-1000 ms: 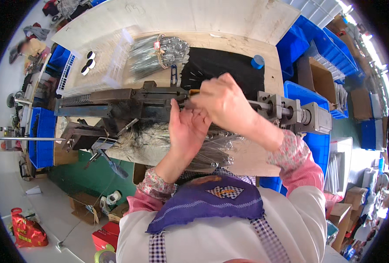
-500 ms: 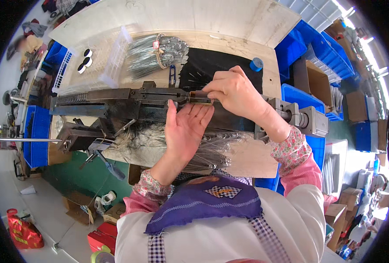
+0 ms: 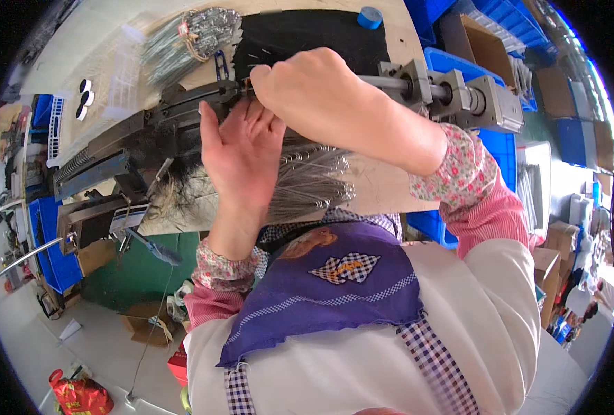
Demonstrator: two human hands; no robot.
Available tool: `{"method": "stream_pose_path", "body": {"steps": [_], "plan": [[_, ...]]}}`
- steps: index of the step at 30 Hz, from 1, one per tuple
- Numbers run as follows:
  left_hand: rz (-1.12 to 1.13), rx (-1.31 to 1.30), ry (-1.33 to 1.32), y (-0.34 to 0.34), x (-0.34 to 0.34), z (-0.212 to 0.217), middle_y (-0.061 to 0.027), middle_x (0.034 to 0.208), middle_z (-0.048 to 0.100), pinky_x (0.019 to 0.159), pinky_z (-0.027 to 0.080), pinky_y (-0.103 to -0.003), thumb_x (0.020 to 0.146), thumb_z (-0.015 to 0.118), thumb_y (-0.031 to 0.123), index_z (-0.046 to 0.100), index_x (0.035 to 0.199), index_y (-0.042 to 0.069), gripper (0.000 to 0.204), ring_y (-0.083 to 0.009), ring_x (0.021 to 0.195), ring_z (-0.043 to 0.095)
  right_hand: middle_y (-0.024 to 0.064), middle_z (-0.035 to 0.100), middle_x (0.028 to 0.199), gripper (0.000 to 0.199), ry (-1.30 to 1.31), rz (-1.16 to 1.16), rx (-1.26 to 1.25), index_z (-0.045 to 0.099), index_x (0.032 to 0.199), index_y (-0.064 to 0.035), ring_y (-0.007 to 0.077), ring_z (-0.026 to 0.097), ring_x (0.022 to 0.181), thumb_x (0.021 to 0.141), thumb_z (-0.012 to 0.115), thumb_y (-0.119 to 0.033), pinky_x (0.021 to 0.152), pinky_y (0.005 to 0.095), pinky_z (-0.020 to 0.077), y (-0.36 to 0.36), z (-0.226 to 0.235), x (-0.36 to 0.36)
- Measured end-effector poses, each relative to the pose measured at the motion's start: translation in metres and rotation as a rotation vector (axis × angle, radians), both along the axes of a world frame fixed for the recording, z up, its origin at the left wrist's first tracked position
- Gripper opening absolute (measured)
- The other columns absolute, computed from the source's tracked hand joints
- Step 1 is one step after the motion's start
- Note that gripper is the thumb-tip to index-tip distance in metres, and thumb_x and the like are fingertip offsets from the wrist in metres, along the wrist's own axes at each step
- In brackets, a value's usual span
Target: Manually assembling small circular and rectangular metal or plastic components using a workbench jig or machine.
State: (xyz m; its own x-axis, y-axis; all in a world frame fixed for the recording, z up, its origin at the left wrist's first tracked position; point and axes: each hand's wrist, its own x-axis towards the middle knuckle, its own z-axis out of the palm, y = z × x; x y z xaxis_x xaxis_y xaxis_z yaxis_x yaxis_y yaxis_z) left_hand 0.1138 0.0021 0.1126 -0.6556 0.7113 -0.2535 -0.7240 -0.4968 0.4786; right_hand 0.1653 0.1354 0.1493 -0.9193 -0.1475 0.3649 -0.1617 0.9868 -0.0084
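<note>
Palm up, my left hand (image 3: 244,155) lies against the near side of a long dark metal machine (image 3: 175,111), fingers stretched out and thumb apart. My right hand (image 3: 314,86) is closed with curled fingers over the machine's working end, just right of the left fingertips. Its own back hides whatever is between its fingers. Below the right wrist lies a loose sheaf of thin metal wires (image 3: 314,183). Beyond the machine, a second bundle of wires (image 3: 196,45) is tied with string, beside a black cloth (image 3: 300,34).
A metal shaft in bearing blocks (image 3: 414,86) is at the right end. A blue tape roll (image 3: 370,18) sits at the back, a clear plastic basket (image 3: 123,62) at the left. Blue bins (image 3: 497,152) stand right of the wooden bench (image 3: 383,187); a lever (image 3: 151,245) hangs at the near left.
The view has shifted and turned, so the bench sits higher and tilts. My right hand has rolled over, now showing its back and hiding the machine's end. The left hand remains palm up.
</note>
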Motion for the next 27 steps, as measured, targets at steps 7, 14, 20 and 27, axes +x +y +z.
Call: {"method": "stream_pose_path", "body": {"steps": [7,14,20,27], "plan": [[-0.081,-0.018,-0.053,-0.008,0.003,-0.011,-0.0221,0.128,0.048,0.11,0.029,-0.041,0.099,0.034,0.042,0.042,0.124,-0.013,0.061,-0.0312,0.126,0.042,0.0139,0.063,0.066,0.019,-0.058,-0.082,-0.091,0.053,0.089,-0.0004,0.0287,0.067,0.065,0.074,0.061,-0.01,0.053,0.0346,0.0525,-0.01,-0.01,0.043],[0.025,-0.136,-0.098,0.027,0.04,-0.049,-0.0063,0.091,0.057,0.095,0.046,-0.036,0.096,0.053,0.028,0.051,0.093,0.009,0.019,-0.0208,0.098,0.058,0.0191,0.064,0.086,0.023,-0.557,-0.29,-0.411,0.054,0.096,-0.0047,0.0387,0.063,0.079,0.09,0.053,-0.027,0.07,0.0493,0.0504,-0.004,-0.117,0.122],[-0.308,-0.068,0.416,-0.083,0.051,-0.031,-0.0149,0.141,0.044,0.107,0.035,-0.042,0.099,0.044,0.022,0.035,0.142,0.002,0.048,-0.0313,0.121,0.052,0.0188,0.063,0.078,0.023,-0.422,-0.289,-0.752,0.054,0.091,-0.0049,0.0375,0.063,0.07,0.084,0.064,-0.024,0.061,0.0459,0.0494,-0.002,-0.157,0.123],[0.491,-2.316,1.288,-0.222,-0.002,-0.064,-0.0237,0.151,0.019,0.111,0.019,-0.054,0.074,0.059,0.01,0.03,0.142,-0.001,0.075,-0.0414,0.138,0.023,0.0123,0.056,0.066,0.016,-0.082,-0.291,-0.976,0.054,0.089,-0.0026,0.0209,0.054,0.056,0.083,0.067,-0.01,0.055,0.0322,0.0448,-0.014,-0.132,0.143]]}}
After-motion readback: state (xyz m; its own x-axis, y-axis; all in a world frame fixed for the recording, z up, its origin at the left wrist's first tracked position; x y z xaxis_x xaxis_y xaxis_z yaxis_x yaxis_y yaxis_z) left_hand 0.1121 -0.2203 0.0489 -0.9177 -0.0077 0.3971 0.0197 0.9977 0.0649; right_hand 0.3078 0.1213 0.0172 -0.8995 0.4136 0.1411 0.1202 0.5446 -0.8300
